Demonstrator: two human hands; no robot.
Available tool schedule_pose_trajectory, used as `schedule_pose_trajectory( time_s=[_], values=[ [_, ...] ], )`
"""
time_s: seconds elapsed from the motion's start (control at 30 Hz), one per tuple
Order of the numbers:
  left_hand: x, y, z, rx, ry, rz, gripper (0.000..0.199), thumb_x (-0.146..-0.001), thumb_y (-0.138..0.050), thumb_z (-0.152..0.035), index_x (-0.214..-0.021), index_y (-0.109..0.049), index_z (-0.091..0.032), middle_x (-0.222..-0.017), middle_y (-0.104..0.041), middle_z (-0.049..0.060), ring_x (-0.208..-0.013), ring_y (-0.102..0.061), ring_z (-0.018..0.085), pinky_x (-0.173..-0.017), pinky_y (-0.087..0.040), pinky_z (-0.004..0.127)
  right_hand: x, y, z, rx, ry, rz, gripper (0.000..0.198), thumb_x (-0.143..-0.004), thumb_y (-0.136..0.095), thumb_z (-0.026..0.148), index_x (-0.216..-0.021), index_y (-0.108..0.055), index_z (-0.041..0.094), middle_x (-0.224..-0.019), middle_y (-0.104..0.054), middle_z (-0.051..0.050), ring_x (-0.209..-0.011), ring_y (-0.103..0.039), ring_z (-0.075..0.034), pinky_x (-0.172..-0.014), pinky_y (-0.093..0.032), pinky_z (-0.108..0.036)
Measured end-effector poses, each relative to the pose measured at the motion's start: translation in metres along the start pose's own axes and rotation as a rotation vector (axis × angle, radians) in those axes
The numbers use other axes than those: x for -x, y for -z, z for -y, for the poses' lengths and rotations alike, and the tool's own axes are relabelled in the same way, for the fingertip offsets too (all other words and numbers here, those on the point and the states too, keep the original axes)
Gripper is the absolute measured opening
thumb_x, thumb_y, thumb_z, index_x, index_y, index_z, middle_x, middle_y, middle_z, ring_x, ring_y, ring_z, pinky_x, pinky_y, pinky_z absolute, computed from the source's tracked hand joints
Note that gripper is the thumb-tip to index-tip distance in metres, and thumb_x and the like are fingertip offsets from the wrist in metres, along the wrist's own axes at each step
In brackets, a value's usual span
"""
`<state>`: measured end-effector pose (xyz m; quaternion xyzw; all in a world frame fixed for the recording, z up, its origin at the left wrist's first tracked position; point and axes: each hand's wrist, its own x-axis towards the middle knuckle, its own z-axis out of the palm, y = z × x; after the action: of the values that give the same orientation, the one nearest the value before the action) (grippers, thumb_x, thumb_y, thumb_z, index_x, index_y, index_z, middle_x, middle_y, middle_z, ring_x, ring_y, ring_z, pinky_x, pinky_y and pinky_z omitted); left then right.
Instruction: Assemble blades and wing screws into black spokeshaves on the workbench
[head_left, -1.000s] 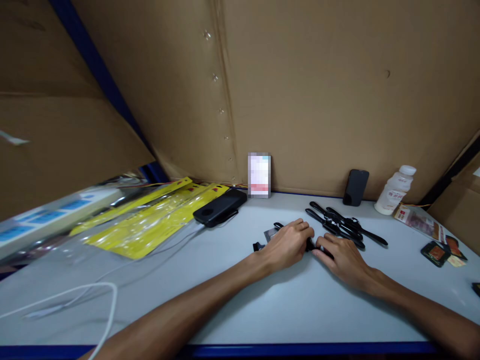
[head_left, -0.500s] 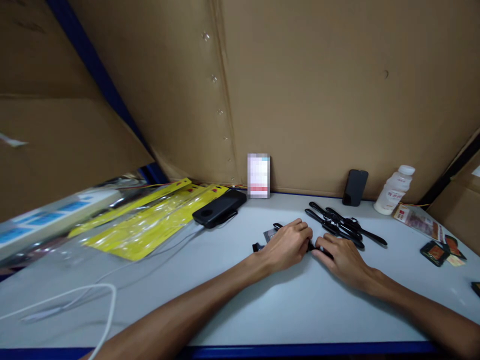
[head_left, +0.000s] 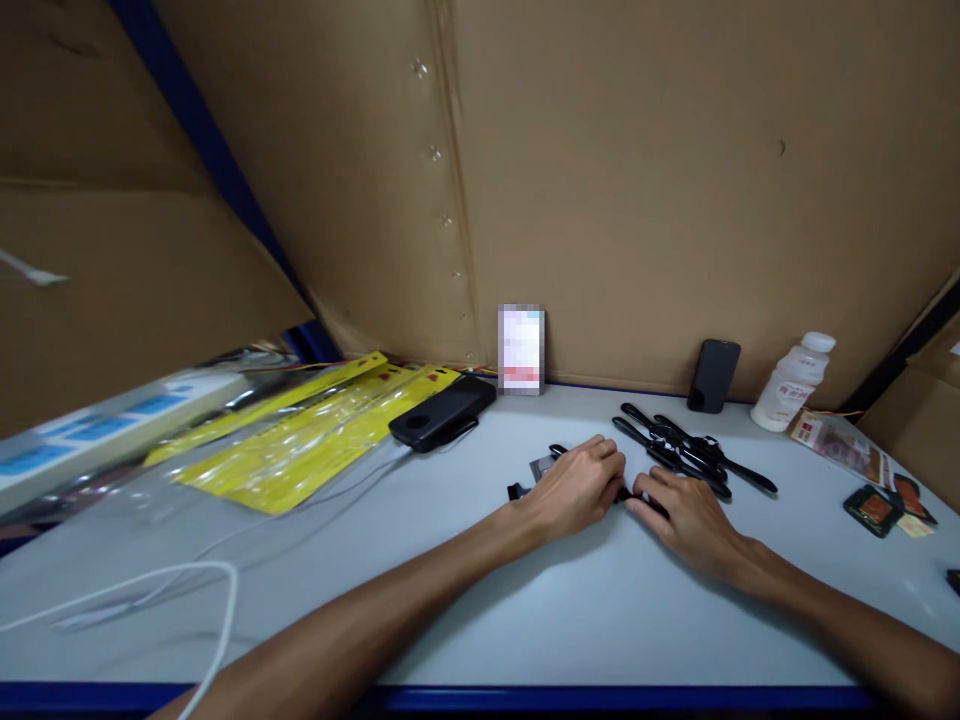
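Observation:
My left hand [head_left: 576,488] is closed, its bent fingers over the middle of a black spokeshave [head_left: 622,494], most of which the hands hide. My right hand [head_left: 686,515] grips the dark handle at its right end, just above the tabletop. Black ends and a small grey flat piece [head_left: 541,468] show beyond and beside the left hand; what they belong to is unclear. Behind the right hand lies a pile of several black spokeshaves [head_left: 675,445], with small shiny parts at their centres.
Yellow plastic packets [head_left: 300,455] and a white power strip [head_left: 112,425] lie left, beside a black cabled device [head_left: 442,412]. A lit phone [head_left: 521,350], a dark phone [head_left: 714,376] and a bottle [head_left: 795,382] stand along the cardboard wall. Small dark packets [head_left: 872,508] lie right.
The whole view has shifted slightly. Both hands keep nearly the same places and the same grip on the spokeshave.

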<state>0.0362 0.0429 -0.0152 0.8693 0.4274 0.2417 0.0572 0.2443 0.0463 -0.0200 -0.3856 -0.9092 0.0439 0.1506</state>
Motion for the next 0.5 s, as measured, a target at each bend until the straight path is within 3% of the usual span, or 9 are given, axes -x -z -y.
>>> schedule_pose_trajectory(
  time_s=[0.1, 0.23, 0.5],
  values=[
    [-0.0006, 0.0001, 0.0013, 0.033, 0.012, -0.010, 0.021, -0.089, -0.046, -0.004, -0.098, -0.060, -0.016, -0.093, -0.062, 0.006, -0.093, -0.057, 0.021, -0.080, -0.051, 0.035, 0.0000, 0.0007, 0.0005, -0.002, -0.003, -0.001, 0.020, -0.101, -0.052, 0.034, -0.091, -0.063, 0.022, -0.084, -0.062, -0.001, -0.074, -0.062, -0.018, -0.065, -0.038, -0.030],
    [-0.0005, 0.0018, 0.0002, 0.011, -0.020, 0.000, 0.024, -0.087, -0.045, -0.003, -0.085, -0.064, -0.017, -0.092, -0.060, 0.007, -0.093, -0.055, 0.021, -0.079, -0.049, 0.033, -0.0002, 0.0013, 0.0012, -0.008, -0.006, 0.004, 0.020, -0.101, -0.051, 0.033, -0.092, -0.064, 0.022, -0.086, -0.064, -0.002, -0.075, -0.062, -0.018, -0.066, -0.039, -0.030],
    [0.0012, 0.0004, -0.0001, 0.071, -0.030, -0.019, 0.020, -0.091, -0.050, -0.009, -0.081, -0.066, -0.016, -0.096, -0.060, 0.007, -0.089, -0.058, 0.019, -0.080, -0.051, 0.032, -0.0001, -0.0006, -0.0001, -0.009, -0.006, 0.020, 0.021, -0.102, -0.049, 0.034, -0.095, -0.065, 0.022, -0.089, -0.066, -0.003, -0.079, -0.063, -0.019, -0.067, -0.038, -0.030]
  ],
)
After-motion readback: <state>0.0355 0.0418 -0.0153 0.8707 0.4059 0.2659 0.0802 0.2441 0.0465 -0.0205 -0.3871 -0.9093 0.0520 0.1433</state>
